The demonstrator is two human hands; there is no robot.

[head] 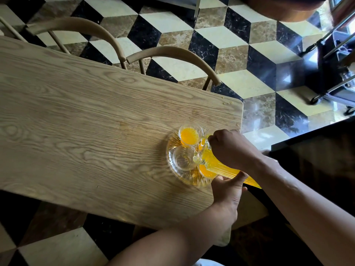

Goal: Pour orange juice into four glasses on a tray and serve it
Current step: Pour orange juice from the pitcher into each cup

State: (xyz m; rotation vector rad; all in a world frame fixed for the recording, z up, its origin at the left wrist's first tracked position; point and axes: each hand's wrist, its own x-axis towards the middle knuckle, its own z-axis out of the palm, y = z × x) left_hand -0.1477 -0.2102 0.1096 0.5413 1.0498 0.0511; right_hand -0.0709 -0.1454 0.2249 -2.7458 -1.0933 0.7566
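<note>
Two hands on one ribbed glass jug (221, 166) of orange juice, tipped over the glass tray (173, 169) near the table's (76, 121) right end. Left hand (227, 191) braces the jug's underside, thumb up against it, fingers hidden. Right hand (228, 146) clenched round the handle. Empty glass (182, 158) at left, filled glass (190, 134) beyond; third glass (205, 171) partly covered by jug; fourth not visible. Two chairs (172, 54) far side.

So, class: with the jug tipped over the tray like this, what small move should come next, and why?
Probably tip the jug a little further so juice runs into the empty glass. The right hand grips the handle, the left hand steadies the jug's body, the spout sits at that glass's rim, and the far glass already holds juice.
</note>
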